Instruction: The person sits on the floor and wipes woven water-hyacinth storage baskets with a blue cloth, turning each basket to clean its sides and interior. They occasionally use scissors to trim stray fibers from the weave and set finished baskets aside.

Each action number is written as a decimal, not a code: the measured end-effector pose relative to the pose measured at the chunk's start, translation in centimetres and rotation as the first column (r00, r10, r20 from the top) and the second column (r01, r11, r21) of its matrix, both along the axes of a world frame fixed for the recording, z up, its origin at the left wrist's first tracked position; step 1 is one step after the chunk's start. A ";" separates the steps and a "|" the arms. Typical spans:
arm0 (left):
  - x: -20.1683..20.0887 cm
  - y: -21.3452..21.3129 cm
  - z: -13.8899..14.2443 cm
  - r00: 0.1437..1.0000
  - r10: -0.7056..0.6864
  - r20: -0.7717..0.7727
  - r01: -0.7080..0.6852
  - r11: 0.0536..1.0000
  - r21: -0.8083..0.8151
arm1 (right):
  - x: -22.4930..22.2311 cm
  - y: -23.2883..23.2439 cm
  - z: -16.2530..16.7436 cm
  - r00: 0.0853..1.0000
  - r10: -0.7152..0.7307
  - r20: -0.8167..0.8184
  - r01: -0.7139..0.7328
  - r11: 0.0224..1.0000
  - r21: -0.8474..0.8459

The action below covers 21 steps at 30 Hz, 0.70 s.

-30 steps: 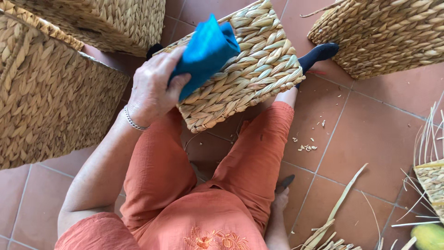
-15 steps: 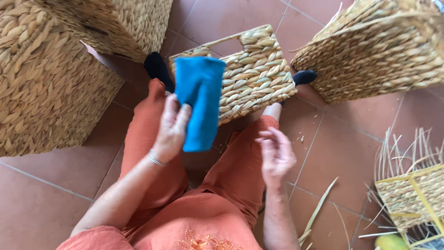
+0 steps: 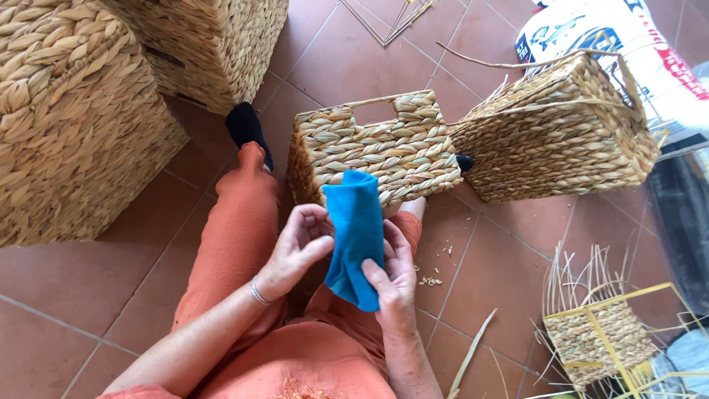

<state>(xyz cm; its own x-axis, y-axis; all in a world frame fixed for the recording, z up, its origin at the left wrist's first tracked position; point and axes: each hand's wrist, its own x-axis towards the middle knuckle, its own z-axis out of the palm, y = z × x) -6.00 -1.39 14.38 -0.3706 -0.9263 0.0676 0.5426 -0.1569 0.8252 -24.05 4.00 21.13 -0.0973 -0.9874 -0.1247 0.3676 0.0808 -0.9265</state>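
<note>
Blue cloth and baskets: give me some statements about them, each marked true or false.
1. Both hands hold the blue cloth. True.
2. The left hand wears a bracelet. True.
3. The cloth lies on the floor. False: it is held above the lap.
4. The basket by the feet is plastic. False: it is woven fibre.
5. The right hand grips the cloth's lower end. True.

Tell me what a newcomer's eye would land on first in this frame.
The bright blue cloth at centre, folded and held between the left hand and right hand above orange trousers. Behind it a woven basket lies on its side on the terracotta floor, ringed by more baskets.
</note>
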 end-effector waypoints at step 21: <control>-0.7 3.5 -0.8 0.943 -0.329 -0.057 0.332 0.940 0.074 | 2.7 0.2 2.6 0.415 -0.103 -0.904 -0.292 0.926 -0.240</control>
<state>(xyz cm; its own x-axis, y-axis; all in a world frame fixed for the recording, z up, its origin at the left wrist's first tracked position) -6.68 2.06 13.56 -0.6553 -0.7551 0.0201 0.4837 -0.3990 0.7790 -21.32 4.20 23.69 0.1405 -0.9495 0.2805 -0.6694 -0.2998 -0.6798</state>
